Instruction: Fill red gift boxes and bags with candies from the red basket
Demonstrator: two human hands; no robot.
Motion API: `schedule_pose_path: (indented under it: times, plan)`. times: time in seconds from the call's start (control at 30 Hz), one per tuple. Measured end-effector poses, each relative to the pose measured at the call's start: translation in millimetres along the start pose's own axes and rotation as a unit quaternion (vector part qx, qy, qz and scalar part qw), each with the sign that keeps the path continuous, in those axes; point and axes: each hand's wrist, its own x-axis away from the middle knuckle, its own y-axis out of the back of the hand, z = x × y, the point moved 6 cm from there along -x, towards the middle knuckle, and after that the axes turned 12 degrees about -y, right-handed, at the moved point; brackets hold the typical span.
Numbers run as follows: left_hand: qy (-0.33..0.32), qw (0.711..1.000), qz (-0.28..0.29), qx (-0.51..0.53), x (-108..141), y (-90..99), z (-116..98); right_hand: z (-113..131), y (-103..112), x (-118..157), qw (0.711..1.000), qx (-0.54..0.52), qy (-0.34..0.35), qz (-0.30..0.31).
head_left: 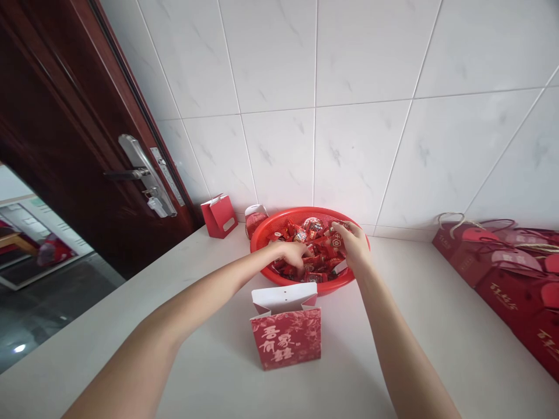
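Note:
A red plastic basket (264, 228) holds many wrapped candies (315, 251), mostly in red wrappers. My left hand (297, 254) reaches into it from the left, fingers bent down and closed among the candies; whatever they grip is hidden. At the basket's right side, my right hand (354, 244) pinches a red candy packet (336, 242) with a pale flower-like pattern between thumb and fingers. In front of the basket, close to me, a red paper gift box (288, 340) with white Chinese characters stands upright, its top open and white flap raised.
Behind the basket's left side stand a plain red box (220, 217) and a small red-and-white box (255, 219). Several red gift bags (502, 279) with rope handles line the right side of the white table (209, 349). A tiled wall rises behind; a dark wooden door (78, 116) is at left.

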Motion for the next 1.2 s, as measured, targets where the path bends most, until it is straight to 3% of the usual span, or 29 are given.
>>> schedule_pose_path:
  times: [0.13,0.27,0.37,0.47,0.63,0.77,1.03,1.2]
  plan:
    - [-0.040,0.991,-0.118,0.047,-4.2,22.8,2.2,-0.3,3.2,-2.2,0.999,-0.045,-0.004,-0.027]
    - [-0.083,0.958,-0.242,0.130,-5.7,47.6,3.2,-0.2,5.4,-4.1,0.997,-0.063,-0.015,-0.050]
    - [-0.052,0.936,-0.288,0.195,-6.6,52.8,9.3,-0.2,7.4,-4.5,0.995,-0.070,-0.025,-0.064]
    - [-0.020,0.930,-0.296,0.215,-7.8,49.8,14.9,0.1,8.8,-4.9,0.994,-0.081,-0.026,-0.069]
    - [-0.033,0.919,-0.327,0.219,-6.5,50.5,21.7,0.5,10.9,-4.6,0.991,-0.099,-0.021,-0.085]
    - [-0.075,0.904,-0.366,0.207,-4.4,58.5,23.3,1.5,9.1,-3.6,0.991,-0.103,-0.033,-0.077]
    - [-0.153,0.899,-0.381,0.151,0.2,58.7,20.2,-4.8,4.8,-13.1,0.990,-0.132,-0.057,-0.012]
    - [-0.118,0.909,-0.385,0.102,4.8,55.2,22.3,-3.2,3.7,-9.8,0.989,-0.137,-0.059,-0.008]
